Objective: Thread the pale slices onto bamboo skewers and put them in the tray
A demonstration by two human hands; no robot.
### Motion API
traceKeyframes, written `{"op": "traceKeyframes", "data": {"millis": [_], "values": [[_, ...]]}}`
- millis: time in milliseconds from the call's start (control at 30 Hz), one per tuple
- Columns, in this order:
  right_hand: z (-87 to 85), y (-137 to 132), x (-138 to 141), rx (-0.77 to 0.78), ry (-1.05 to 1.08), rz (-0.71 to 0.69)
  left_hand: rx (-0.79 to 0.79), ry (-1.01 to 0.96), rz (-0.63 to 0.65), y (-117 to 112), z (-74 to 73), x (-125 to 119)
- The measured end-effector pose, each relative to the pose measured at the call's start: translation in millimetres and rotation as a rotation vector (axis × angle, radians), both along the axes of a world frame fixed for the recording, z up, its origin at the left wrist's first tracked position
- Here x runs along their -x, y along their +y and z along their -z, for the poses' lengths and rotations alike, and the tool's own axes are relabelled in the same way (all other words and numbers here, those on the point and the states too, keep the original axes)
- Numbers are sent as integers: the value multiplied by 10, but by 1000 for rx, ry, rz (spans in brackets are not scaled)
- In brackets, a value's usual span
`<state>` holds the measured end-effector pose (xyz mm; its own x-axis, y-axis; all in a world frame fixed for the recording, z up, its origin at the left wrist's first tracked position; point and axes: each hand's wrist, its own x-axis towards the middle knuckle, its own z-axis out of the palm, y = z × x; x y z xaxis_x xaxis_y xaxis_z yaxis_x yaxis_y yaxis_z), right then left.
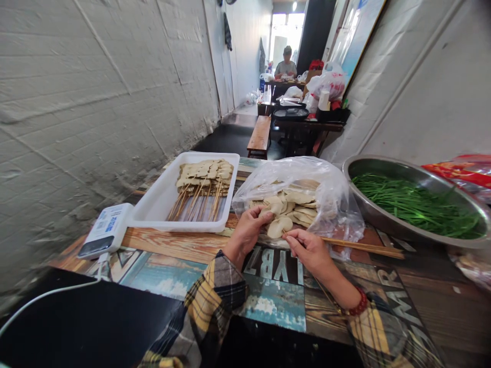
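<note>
Between thumb and fingers, my left hand [248, 231] holds a thin, pale beige round slice [273, 207] at the front of an open clear plastic bag [333, 189]. Another round slice [279, 227] sits on the tip of a thin wooden skewer, which my right hand [309, 249] pinches; the skewer's shaft runs back under the wrist. More slices [305, 209] lie heaped in the bag. A bundle of bare skewers [364, 246] rests on the table just beyond my right hand. To the left, a white plastic tray [149, 207] holds stacked skewered slices [207, 174].
A steel basin [406, 240] of cut green stalks [414, 204] stands at right. A white device [109, 227] with a cable lies on the left of the patterned table [169, 271]. Beyond are a wooden bench [260, 133], a cluttered table and a seated person [286, 65].
</note>
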<state>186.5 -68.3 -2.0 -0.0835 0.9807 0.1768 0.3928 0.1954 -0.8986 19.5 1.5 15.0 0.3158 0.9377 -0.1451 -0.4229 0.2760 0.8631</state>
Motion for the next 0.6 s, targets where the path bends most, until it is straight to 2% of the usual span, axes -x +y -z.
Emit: {"op": "traceKeyframes", "data": {"millis": [300,500,600], "values": [[16,-7,-10,-8,-45,-22,22,-20,-234,42,-6,-2],[56,-8,-34,-84,-105,-19,13,-32,-221,44,-9,-4],[31,-20,-27,-176,-185,-6,11,-7,-246,45,-7,-5]]}}
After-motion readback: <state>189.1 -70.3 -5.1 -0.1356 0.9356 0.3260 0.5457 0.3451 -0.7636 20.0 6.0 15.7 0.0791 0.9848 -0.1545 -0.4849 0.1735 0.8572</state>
